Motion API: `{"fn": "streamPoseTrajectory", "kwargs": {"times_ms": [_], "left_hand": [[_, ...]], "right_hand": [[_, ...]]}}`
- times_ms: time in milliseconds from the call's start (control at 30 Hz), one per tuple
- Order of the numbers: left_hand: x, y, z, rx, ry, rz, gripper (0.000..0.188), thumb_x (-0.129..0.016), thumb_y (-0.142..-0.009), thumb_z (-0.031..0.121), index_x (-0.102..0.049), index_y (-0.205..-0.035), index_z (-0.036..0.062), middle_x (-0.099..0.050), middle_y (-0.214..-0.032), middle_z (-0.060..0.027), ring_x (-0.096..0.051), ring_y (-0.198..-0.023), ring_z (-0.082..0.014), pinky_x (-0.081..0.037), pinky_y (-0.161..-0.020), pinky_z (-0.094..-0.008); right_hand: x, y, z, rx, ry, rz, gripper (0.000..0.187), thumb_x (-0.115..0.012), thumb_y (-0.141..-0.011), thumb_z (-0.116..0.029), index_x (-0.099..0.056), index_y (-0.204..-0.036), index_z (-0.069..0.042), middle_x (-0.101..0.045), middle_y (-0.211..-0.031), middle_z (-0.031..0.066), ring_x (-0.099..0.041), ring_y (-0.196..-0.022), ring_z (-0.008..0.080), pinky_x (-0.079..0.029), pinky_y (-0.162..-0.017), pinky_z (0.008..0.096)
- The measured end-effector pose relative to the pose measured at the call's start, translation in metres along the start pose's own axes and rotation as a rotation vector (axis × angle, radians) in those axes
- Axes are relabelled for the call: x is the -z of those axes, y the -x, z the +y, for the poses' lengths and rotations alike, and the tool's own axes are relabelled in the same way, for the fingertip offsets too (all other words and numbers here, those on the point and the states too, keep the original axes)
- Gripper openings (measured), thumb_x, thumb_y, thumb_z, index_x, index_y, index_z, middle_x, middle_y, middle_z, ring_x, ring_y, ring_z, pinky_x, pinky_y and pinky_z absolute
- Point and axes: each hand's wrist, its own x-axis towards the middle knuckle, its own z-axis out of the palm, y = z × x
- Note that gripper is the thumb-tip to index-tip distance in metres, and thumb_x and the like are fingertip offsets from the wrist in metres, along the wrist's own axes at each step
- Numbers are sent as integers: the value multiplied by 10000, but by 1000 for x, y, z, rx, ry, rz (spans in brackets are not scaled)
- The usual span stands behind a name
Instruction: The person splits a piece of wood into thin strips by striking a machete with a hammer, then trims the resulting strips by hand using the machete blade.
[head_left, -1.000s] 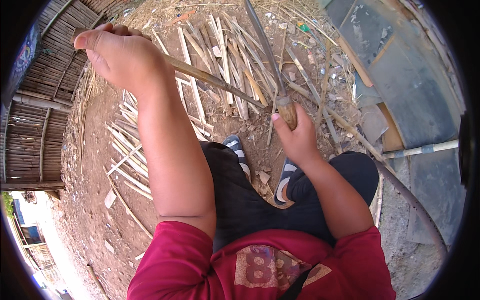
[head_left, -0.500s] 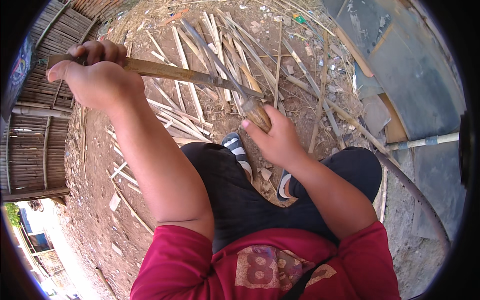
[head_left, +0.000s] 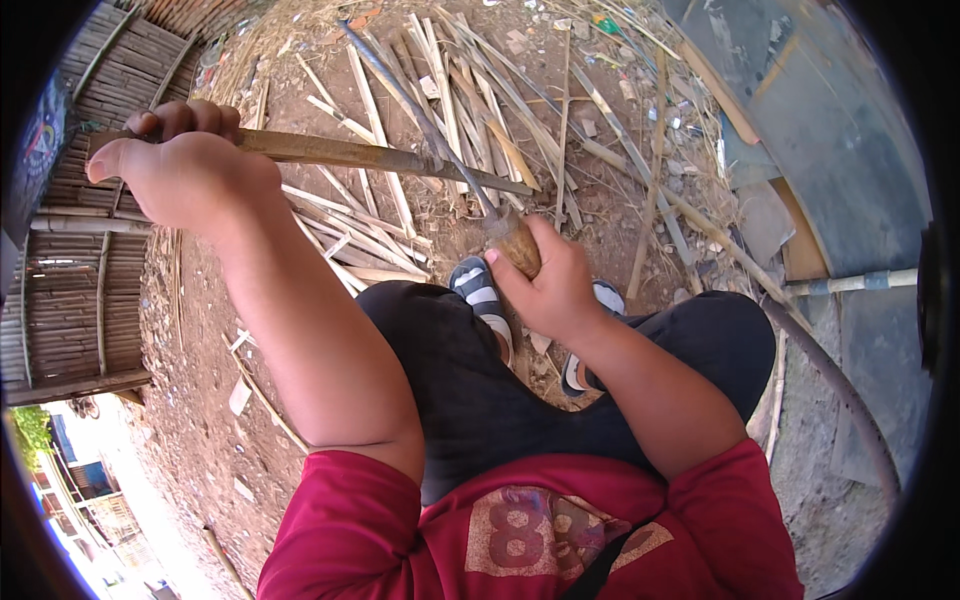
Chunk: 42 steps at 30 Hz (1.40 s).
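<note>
While the left hand [head_left: 190,165] wraps its fingers round one end of the stick [head_left: 330,150], its thumb lies extended along the wood near the tip. The stick runs rightward from that grip, held up above the ground [head_left: 200,330], its free end pointing toward the person's right. The right hand [head_left: 562,285] is curled round the wooden handle [head_left: 514,245] of a knife [head_left: 436,139], thumb along the near side. The long, dark blade slants away to the far left and crosses the stick near its free end; whether the two touch, I cannot tell.

Pale strips [head_left: 440,75] lie in a loose pile on the ground, toward its far edge, and dark panels [head_left: 810,170] flank its right edge.

The stick looks light, stiff and dry, likely to flex little and perhaps to split along its grain; its edges may splinter. It seems best held at the left end, well apart from the blade. The knife probably feels heavier, weighted toward the blade, so the handle is the only safe hold.
</note>
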Motion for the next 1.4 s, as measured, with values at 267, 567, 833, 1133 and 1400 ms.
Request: {"fn": "streamPoseTrajectory", "kwargs": {"times_ms": [267,567,833,1133,1400], "left_hand": [[-7,3,-3,43,-106,167,566,-123,-1091,523,-389,-831,95,-386,-661,-4,-324,-556,-143,-353,-536,-298],[-6,10,-7,-24,-206,44,571,-138,-1086,546,-397,-836,103,-376,-644,0,-318,-535,-133,-346,-529,-291],[24,-22,-1,66,305,-405,556,-319,-1019,668,-441,-836,157,-298,-623,18,-211,-517,-127,-196,-501,-287],[35,-33,-8,212,529,-655,566,-517,-916,723,-474,-828,165,-309,-628,25,-202,-528,-121,-181,-504,-283],[21,-20,5,201,554,-700,375,-631,-842,486,-467,-745,162,-286,-608,24,-211,-549,-135,-192,-535,-307]], "right_hand": [[-25,-7,61,-389,193,222,337,-712,-882,-296,-600,-978,8,-674,-805,257,-684,-785,452,-522,-699,507],[-39,9,62,-168,97,-31,325,-707,-884,-297,-574,-980,-16,-646,-716,217,-673,-682,434,-501,-624,491],[-20,-9,26,14,35,53,337,-710,-876,-289,-594,-996,4,-621,-646,219,-670,-664,420,-510,-629,485],[-4,-16,31,-194,215,-65,300,-715,-876,-206,-616,-1062,7,-664,-729,167,-658,-636,297,-503,-621,389],[-16,2,60,-63,171,2,295,-716,-872,-222,-624,-1032,9,-674,-743,170,-662,-641,319,-508,-627,391]]}}
